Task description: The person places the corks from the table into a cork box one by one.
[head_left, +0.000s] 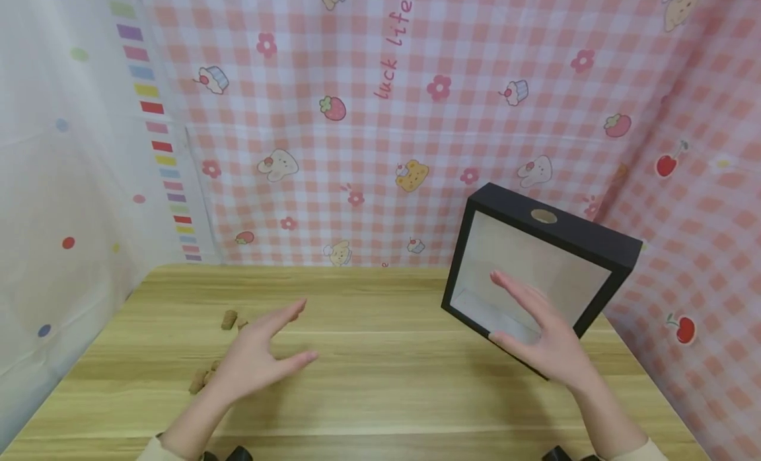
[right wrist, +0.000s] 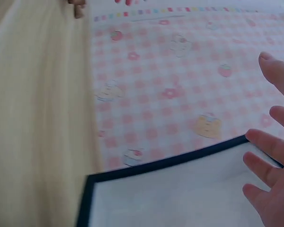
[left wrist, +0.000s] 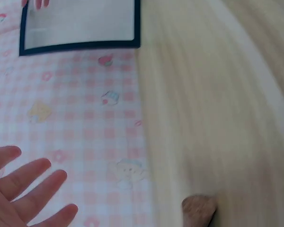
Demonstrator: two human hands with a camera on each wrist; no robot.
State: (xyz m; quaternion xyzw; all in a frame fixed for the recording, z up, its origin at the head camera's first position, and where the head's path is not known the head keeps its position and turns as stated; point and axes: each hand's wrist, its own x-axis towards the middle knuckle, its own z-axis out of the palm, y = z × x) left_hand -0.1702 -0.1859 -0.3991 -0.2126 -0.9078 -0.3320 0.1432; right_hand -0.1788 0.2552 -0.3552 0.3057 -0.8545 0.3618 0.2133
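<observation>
Left grip (head_left: 255, 355) spread near corks (head_left: 228, 319) | right grip (head_left: 551, 345) spread before black frame (head_left: 549, 266) | pre-grasp step judged | closing likely needed next

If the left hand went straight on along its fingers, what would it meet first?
Most likely the checked cloth behind the table; the head view shows nothing between it and the left hand, though depth is unclear.

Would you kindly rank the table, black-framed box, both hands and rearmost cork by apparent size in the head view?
1. Table
2. Black-framed box
3. Left hand and right hand: too alike to rank
4. Rearmost cork
</observation>
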